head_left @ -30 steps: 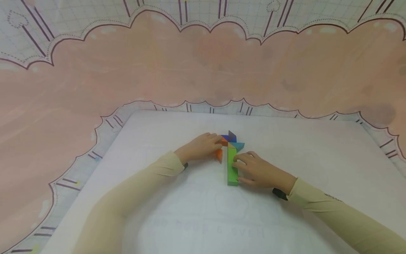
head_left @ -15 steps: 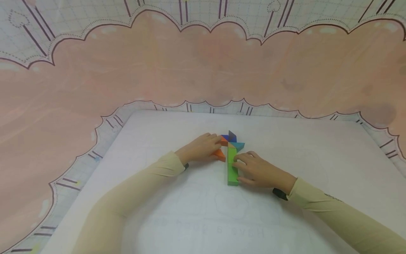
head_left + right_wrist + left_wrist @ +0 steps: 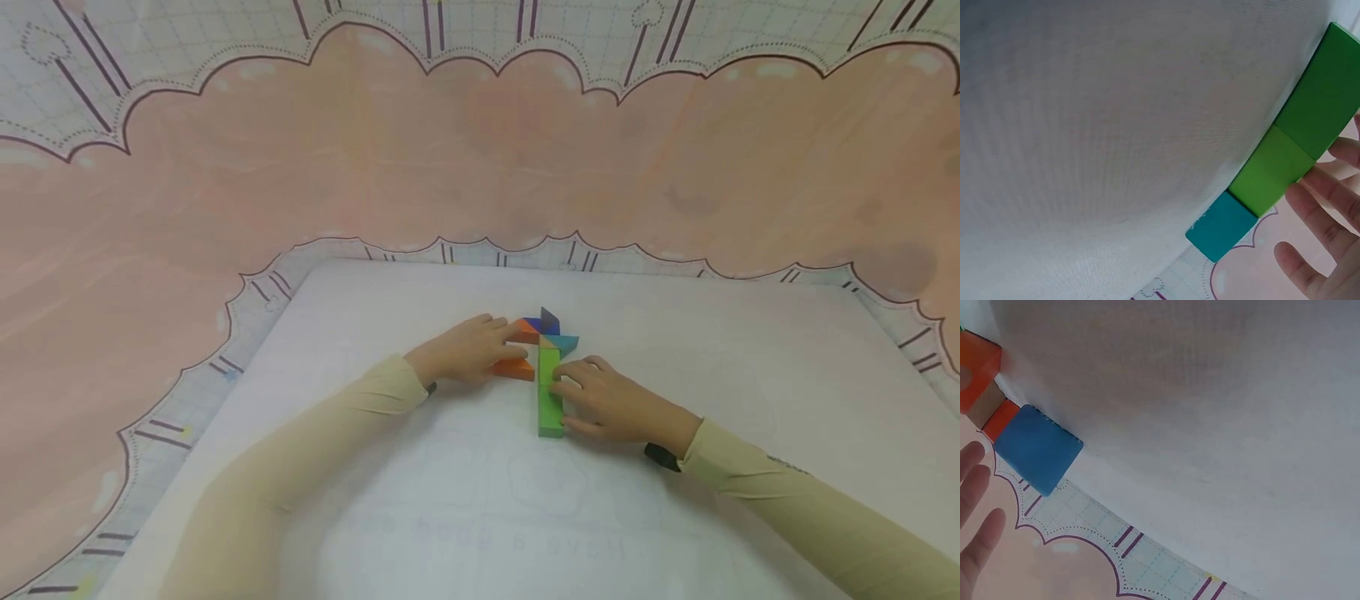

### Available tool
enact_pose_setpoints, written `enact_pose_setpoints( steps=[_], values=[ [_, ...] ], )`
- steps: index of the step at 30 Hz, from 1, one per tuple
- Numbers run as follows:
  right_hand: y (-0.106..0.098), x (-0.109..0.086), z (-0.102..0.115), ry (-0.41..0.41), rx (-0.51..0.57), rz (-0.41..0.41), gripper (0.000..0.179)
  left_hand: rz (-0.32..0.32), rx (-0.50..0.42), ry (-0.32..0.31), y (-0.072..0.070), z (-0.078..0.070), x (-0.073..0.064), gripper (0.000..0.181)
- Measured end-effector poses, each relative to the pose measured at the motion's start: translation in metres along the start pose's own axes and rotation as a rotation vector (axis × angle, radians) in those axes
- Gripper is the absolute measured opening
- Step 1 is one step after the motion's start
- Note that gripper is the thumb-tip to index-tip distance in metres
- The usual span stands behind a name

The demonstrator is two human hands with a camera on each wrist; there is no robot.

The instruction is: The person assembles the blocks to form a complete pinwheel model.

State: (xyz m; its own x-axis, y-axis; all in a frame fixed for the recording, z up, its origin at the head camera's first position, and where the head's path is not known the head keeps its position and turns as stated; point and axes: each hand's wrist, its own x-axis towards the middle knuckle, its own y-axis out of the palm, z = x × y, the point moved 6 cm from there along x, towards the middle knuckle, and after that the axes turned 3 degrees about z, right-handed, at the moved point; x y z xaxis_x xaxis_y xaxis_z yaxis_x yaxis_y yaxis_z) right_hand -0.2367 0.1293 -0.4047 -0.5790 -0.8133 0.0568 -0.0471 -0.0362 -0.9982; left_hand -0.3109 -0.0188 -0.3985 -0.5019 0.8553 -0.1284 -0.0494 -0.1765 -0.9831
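Note:
My left hand is just left of a small group of toy blocks, its fingers spread in the left wrist view. Below its thumb lies an orange triangular block, partly covered by the hand. Another orange block shows by the index fingertip. My right hand rests its fingertips along the right side of two green blocks set end to end. Above these are a plain wood-coloured triangle, a teal triangle and a dark blue block.
The blocks lie on a white tabletop. Behind it hangs a pink and white patterned cloth. Dark straps from the wrist cameras show at both cuffs. In the left wrist view, a blue block face adjoins the orange one.
The lower orange block has swung from pointing downward to lying level, near the green blocks. My left hand has drawn back slightly leftward. My right hand stays in place.

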Motion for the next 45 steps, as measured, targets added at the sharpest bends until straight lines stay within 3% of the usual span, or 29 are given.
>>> enact_pose_setpoints(
  steps=[8,16,29,38,45],
  values=[
    [0.002,0.000,-0.002,0.013,-0.006,0.007,0.044,-0.015,0.047,0.029,0.000,0.001,-0.003,0.040],
    [0.000,0.000,0.000,0.003,-0.006,-0.006,0.044,-0.073,0.090,0.054,-0.002,-0.001,-0.002,0.026],
    [0.001,0.000,0.000,-0.008,-0.022,-0.010,0.043,-0.104,0.095,0.007,0.001,-0.013,0.009,0.024],
    [0.002,0.000,0.000,-0.019,-0.023,-0.013,0.043,-0.144,0.123,-0.038,0.002,-0.011,0.016,0.025],
    [0.001,0.000,-0.001,-0.011,-0.008,-0.006,0.043,-0.117,0.166,-0.087,0.002,-0.008,0.023,0.029]
  ],
)
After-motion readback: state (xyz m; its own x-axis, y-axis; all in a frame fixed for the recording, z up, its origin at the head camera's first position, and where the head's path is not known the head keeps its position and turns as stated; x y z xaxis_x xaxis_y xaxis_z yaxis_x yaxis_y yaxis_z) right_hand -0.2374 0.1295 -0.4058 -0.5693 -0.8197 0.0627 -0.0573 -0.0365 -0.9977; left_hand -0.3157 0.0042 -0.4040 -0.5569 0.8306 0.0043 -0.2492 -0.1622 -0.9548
